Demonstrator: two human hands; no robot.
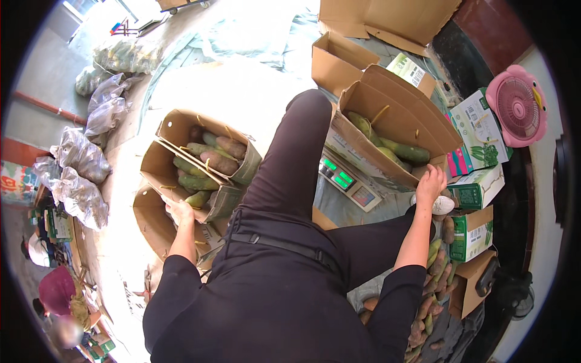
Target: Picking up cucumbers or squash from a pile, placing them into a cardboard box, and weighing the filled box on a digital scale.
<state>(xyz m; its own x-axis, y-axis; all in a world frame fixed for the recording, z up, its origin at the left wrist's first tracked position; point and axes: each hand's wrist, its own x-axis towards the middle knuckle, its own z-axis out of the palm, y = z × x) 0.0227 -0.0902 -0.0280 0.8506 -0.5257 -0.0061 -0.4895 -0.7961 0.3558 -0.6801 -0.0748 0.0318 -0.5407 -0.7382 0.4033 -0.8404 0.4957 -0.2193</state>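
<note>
My right hand (431, 183) has its fingers curled over the near right rim of an open cardboard box (396, 91). Long green vegetables (404, 151) lie inside it. That box rests on a scale (348, 181) with green lit digits. On the left, my left hand (180, 210) grips the near edge of another open carton (156, 164), which holds green and brown vegetables (196, 181). A similar filled carton (249, 168) stands just beyond, and an open box (148, 209) sits below my left hand. The tips of my left fingers are partly hidden.
Loose vegetables (433, 290) are heaped on the floor at the lower right. Green and white boxes (475, 190) and a pink fan (517, 106) line the right side. Filled plastic bags (82, 157) stand along the left, and another person (60, 302) is at the lower left.
</note>
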